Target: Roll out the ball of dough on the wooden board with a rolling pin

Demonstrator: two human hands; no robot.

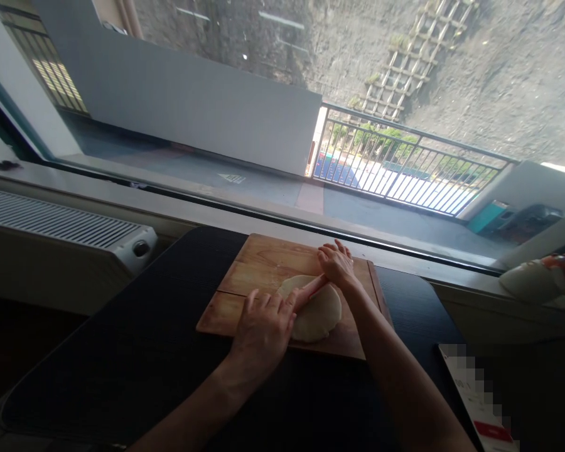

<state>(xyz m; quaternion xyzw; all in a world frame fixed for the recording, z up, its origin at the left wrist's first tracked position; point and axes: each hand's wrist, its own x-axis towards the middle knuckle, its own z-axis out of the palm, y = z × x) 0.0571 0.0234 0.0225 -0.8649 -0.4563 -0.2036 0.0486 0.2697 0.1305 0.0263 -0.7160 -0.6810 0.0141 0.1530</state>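
A wooden rolling pin (311,290) lies slantwise across a flat, pale round of dough (317,317). My left hand (266,320) rests over the pin's near left end, fingers bent on it and covering that end. Over the far right end is my right hand (336,262), its palm on the pin and its fingertips pointing away from me. Both hands bear on the pin from above. Under the dough is a wooden cutting board (257,260), and the dough's left part is partly hidden by my left hand.
The board sits on a black table (136,339) with rounded corners, against a windowsill (179,210). To the left is a white radiator (70,229). A flat, partly blurred item (471,395) lies at the right edge. A whitish rounded object (530,279) stands on the sill.
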